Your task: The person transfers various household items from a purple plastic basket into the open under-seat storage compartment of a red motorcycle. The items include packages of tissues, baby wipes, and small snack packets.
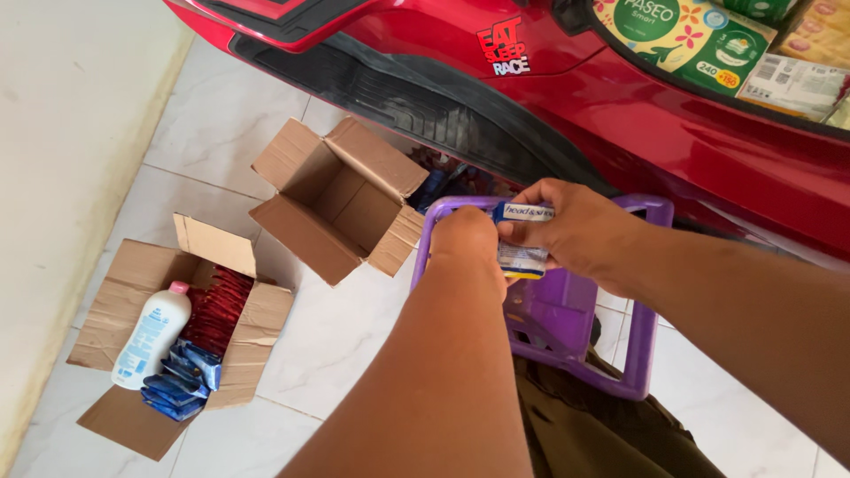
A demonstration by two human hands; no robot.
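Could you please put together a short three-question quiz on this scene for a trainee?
1. True or false: the cardboard box nearest the purple basket is full of bottles.
2. Which things lie in the far-left box? A) only red sachets B) a white bottle, red sachets and blue packets C) nothing
3. What do the left hand and right hand hold between them?

Key
1. False: that box shows only its bare inside.
2. B: the white bottle, red sachets and blue packets.
3. A strip of small white and blue sachets, held above the basket.
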